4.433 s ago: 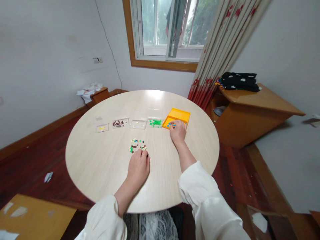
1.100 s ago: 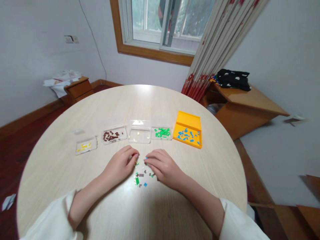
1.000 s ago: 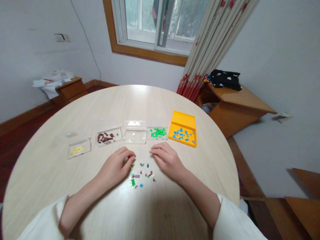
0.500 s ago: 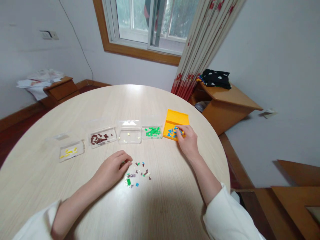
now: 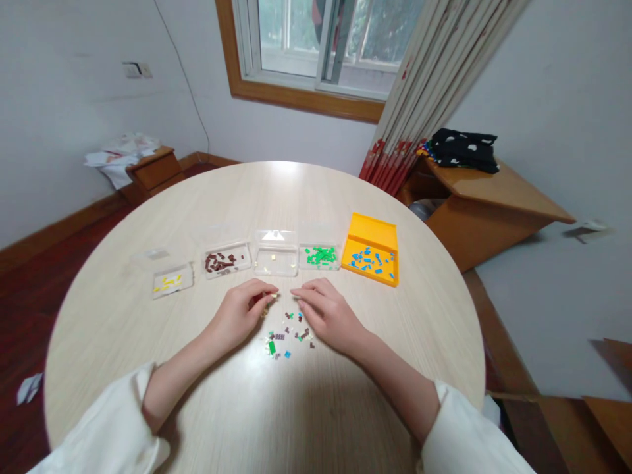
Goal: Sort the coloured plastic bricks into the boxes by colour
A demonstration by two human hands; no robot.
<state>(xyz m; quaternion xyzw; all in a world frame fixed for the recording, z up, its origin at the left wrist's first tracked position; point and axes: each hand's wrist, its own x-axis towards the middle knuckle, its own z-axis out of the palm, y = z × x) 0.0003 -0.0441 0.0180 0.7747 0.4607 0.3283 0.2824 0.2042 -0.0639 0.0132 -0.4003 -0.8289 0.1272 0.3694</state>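
My left hand (image 5: 241, 308) is closed in a pinch above the table, and a small cream building brick (image 5: 275, 295) shows at its fingertips. Facing it across a narrow gap, my right hand (image 5: 330, 315) has its thumb and fingers drawn together; whatever they hold is too small to make out. Just below both hands lies a loose scatter of tiny bricks: a green brick (image 5: 272, 347), a blue brick (image 5: 288, 354), a grey-purple studded brick (image 5: 280, 336) and several brown and cream ones.
Behind my hands stand open clear boxes with yellow bricks (image 5: 170, 283), brown bricks (image 5: 220, 262), a few cream bricks (image 5: 273, 257) and green bricks (image 5: 321, 255). An orange box (image 5: 372, 228) holds blue bricks (image 5: 378, 259). All rest on a round wooden table (image 5: 276, 421).
My right hand has left the orange box and come left, close to my left hand. My left hand has shifted slightly forward, and the cream brick now shows. The view has turned a little left.
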